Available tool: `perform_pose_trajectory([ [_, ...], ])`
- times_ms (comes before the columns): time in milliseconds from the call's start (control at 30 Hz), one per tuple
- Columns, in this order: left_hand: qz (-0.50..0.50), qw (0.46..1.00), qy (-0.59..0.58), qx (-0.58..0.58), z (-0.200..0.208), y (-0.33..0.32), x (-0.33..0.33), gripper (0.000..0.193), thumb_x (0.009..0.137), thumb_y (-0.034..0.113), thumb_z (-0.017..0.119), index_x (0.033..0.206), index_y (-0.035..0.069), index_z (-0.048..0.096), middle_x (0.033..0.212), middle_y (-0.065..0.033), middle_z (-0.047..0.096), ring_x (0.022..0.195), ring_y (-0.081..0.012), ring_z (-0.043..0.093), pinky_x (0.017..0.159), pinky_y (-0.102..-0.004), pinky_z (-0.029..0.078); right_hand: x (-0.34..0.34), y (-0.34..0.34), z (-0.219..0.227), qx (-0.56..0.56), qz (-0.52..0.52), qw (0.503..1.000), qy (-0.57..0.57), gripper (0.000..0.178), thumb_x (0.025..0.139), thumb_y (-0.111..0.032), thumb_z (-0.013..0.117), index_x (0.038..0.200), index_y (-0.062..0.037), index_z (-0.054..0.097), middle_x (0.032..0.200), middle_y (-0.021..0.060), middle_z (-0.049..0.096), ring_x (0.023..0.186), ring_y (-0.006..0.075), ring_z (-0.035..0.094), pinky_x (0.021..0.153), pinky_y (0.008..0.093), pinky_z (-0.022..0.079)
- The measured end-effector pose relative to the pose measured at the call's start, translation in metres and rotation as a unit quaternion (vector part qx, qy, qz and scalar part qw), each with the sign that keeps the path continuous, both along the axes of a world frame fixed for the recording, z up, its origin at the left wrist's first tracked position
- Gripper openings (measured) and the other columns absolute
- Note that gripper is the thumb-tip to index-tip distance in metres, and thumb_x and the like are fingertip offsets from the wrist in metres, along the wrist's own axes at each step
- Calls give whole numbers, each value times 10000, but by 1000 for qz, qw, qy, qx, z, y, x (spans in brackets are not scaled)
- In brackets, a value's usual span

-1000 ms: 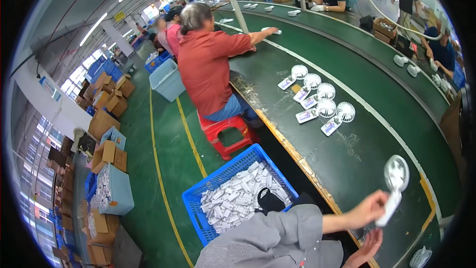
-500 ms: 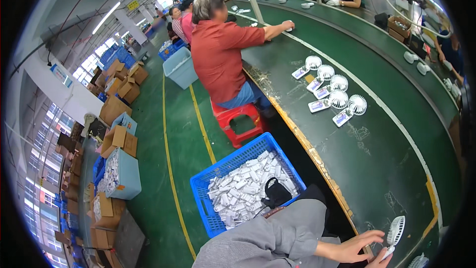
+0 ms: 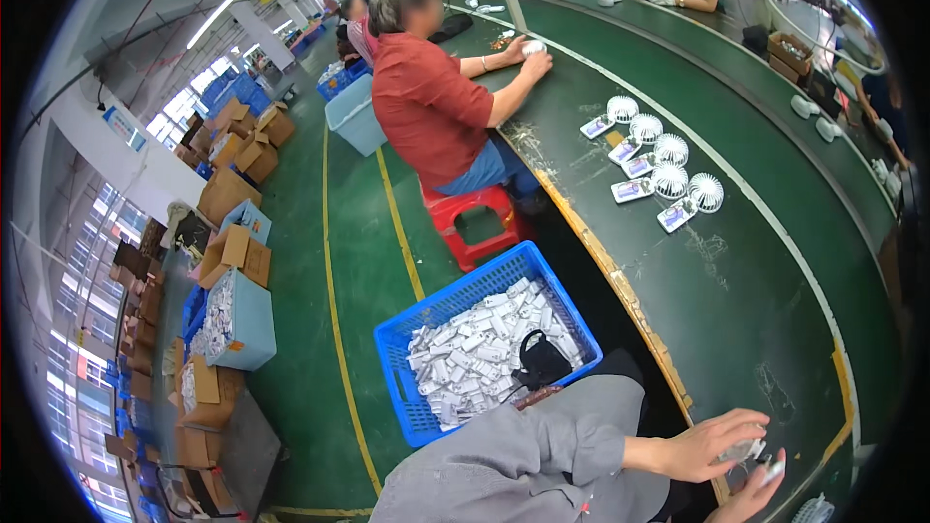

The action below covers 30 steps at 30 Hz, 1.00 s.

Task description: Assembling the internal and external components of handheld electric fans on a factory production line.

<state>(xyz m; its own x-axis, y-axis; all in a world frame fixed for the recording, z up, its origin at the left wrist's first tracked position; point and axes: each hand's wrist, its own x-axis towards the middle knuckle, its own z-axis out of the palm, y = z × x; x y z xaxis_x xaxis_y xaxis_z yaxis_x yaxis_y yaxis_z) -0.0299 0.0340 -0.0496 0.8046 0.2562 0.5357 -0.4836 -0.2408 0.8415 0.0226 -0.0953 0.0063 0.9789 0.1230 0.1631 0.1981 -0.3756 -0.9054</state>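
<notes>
At the lower right, my left hand [image 3: 702, 447] is closed with its fingers curled over the round head of a small white handheld fan [image 3: 744, 450]. Below it my right hand [image 3: 753, 496] grips a white part of the fan near its handle, thumb raised along it. Fingers cover most of the fan, and I cannot tell whether the two parts are joined. Farther up the worktable [image 3: 678, 300], several finished-looking white fans [image 3: 669, 149] lie in a slanting row, round grilles to the right and printed handles to the left.
A blue crate [image 3: 397, 407] full of white plastic parts [image 3: 475, 353] stands left of my lap, a black pouch [image 3: 542, 358] on top. A co-worker in a red shirt [image 3: 426, 107] sits ahead on a red stool [image 3: 475, 228]. A green conveyor [image 3: 775, 145] runs along the table's right.
My left hand has closed over the fan's head, which stood upright in my right hand before. The co-worker has drawn back the reaching arm and now holds a white item in both hands.
</notes>
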Motion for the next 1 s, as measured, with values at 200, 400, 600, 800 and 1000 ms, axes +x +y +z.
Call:
perform_pose_trajectory([
  [200, -57, 990, -127, 26, 13, -5, 7, 416, 750, 8, 618, 1157, -22, 539, 1184, -181, 561, 1144, -380, 515, 956, -439, 439, -10, -12, -20, 211, 108, 969, 75, 549, 899, -373, 608, 1232, 40, 466, 979, 111, 548, 833, 220, 530, 710, 320, 444],
  [400, -117, 986, -118, -16, 34, -1, 2, 152, 727, 1, 623, 872, 26, 586, 924, -104, 616, 935, -314, 572, 795, -384, 479, -18, -39, -29, 523, 337, 765, 165, 562, 910, -447, 496, 1129, 69, 500, 911, 148, 536, 875, 239, 521, 802, 357, 429],
  [600, -173, 972, -111, 114, 35, -8, -2, 60, 670, 72, 630, 710, 71, 586, 753, -50, 607, 761, -274, 608, 579, -391, 489, -47, -51, -22, 364, 237, 893, 117, 290, 914, -192, 498, 1059, 58, 527, 881, 129, 577, 857, 226, 567, 798, 325, 460],
  [800, -152, 909, -119, 368, 33, 1, -11, 228, 745, 201, 658, 932, 92, 587, 921, -52, 577, 826, -210, 601, 573, -313, 526, -52, -74, -42, 245, 165, 910, 290, 314, 874, -123, 584, 1164, -2, 571, 817, 48, 599, 599, 87, 523, 524, 223, 415],
  [1000, -209, 892, -90, 391, 50, -5, -9, 268, 641, 72, 696, 907, 84, 668, 946, -2, 653, 764, -153, 631, 537, -270, 527, -61, -92, -34, 166, 262, 903, 297, 121, 928, -99, 549, 910, 2, 613, 714, 30, 622, 638, 84, 575, 564, 241, 436],
])
